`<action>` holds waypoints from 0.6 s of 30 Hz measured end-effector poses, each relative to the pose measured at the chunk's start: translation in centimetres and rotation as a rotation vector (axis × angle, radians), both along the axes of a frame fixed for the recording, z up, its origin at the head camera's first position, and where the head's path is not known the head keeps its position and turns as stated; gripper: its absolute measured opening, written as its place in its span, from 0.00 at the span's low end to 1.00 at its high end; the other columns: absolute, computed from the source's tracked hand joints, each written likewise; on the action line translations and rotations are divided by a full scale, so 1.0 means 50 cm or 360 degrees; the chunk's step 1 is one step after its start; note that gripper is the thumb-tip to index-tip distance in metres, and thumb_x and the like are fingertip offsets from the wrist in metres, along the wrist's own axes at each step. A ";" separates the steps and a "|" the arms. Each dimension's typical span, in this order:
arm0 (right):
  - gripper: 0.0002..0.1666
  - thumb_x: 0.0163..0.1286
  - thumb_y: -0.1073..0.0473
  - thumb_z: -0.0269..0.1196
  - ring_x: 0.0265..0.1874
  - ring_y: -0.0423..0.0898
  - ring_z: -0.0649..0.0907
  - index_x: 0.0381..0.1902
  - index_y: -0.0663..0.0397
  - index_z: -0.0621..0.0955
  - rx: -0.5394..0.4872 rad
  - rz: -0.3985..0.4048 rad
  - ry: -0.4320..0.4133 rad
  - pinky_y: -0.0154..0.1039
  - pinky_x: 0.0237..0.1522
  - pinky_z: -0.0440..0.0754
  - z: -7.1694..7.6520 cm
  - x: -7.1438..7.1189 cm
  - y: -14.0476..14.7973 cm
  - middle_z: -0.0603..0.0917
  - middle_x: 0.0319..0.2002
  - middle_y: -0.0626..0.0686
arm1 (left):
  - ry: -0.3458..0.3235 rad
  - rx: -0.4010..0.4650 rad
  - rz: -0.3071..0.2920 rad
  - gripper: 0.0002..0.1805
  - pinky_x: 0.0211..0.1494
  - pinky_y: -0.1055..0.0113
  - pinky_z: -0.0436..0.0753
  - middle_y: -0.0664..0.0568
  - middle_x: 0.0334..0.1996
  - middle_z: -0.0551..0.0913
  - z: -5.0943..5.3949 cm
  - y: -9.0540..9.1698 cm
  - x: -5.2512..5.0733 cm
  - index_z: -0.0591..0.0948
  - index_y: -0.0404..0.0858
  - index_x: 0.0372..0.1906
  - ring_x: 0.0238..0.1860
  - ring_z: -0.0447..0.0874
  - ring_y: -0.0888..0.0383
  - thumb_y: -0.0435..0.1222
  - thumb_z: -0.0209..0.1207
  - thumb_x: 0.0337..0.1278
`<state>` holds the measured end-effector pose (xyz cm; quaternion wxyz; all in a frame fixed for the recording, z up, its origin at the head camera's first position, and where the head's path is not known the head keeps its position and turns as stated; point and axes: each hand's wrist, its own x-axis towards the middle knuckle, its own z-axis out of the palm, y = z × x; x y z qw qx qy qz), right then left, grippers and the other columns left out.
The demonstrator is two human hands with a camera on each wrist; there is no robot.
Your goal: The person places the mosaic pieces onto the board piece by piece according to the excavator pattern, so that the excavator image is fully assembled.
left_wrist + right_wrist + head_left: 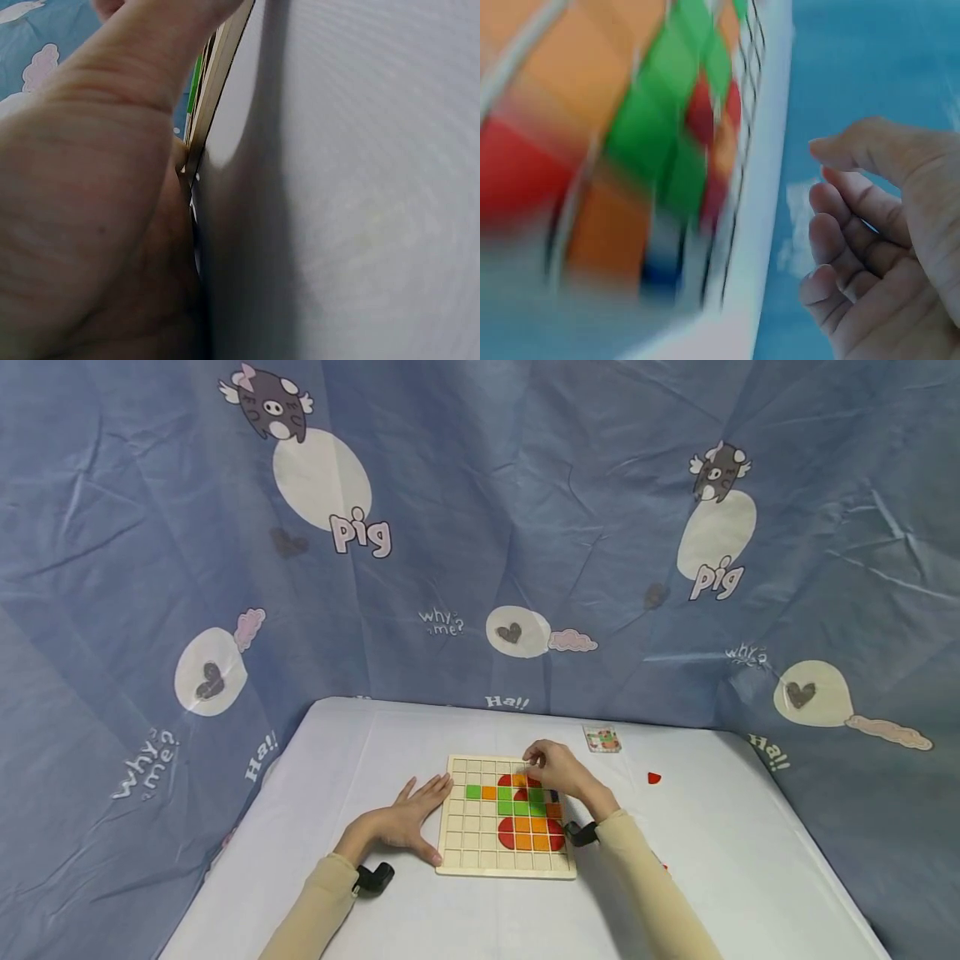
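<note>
A wooden grid board lies on the white table, holding green, orange and red tiles mostly on its right half. My left hand is spread along the board's left side, its thumb and fingertips touching the edge. In the left wrist view, the palm and thumb cover most of the board. Over the board's upper right corner is my right hand, close to a red rounded tile. The right wrist view shows its fingers loosely bent with nothing between them. A dark blue tile is near that wrist.
A small patterned card lies beyond the board, to the right. One loose red piece rests right of the board, and another red bit is partly hidden by the right sleeve. A blue printed curtain hangs behind the table.
</note>
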<state>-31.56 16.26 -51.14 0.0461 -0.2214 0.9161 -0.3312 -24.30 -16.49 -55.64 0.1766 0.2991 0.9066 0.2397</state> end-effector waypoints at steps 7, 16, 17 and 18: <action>0.14 0.58 0.65 0.65 0.32 0.46 0.75 0.42 0.63 0.77 0.0041 -0.0207 -0.0077 0.36 0.31 0.74 -0.005 -0.015 0.197 0.80 0.36 0.58 | 0.0003 0.0008 0.0007 0.73 0.76 0.41 0.27 0.48 0.79 0.38 0.002 0.001 0.001 0.43 0.38 0.77 0.79 0.31 0.49 0.65 0.71 0.29; 0.19 0.54 0.66 0.63 0.36 0.50 0.77 0.45 0.69 0.76 0.0172 -0.0439 -0.0127 0.39 0.35 0.75 -0.022 -0.007 0.368 0.79 0.39 0.62 | -0.0001 0.0023 -0.0005 0.73 0.75 0.41 0.26 0.48 0.79 0.37 -0.001 -0.001 -0.001 0.43 0.38 0.77 0.79 0.30 0.48 0.65 0.71 0.30; 0.19 0.55 0.66 0.63 0.37 0.51 0.77 0.45 0.69 0.76 0.0189 -0.0443 -0.0134 0.40 0.36 0.76 -0.024 -0.005 0.380 0.79 0.39 0.63 | 0.0000 0.0024 -0.0007 0.73 0.75 0.41 0.26 0.48 0.79 0.37 -0.001 -0.001 -0.001 0.43 0.38 0.77 0.79 0.30 0.48 0.65 0.71 0.30; 0.19 0.56 0.66 0.64 0.37 0.51 0.78 0.46 0.70 0.76 0.0205 -0.0453 -0.0142 0.41 0.36 0.77 -0.026 -0.003 0.391 0.79 0.40 0.63 | 0.0005 0.0019 -0.0010 0.73 0.75 0.41 0.26 0.48 0.79 0.37 -0.001 0.000 -0.001 0.42 0.38 0.77 0.79 0.30 0.48 0.65 0.71 0.30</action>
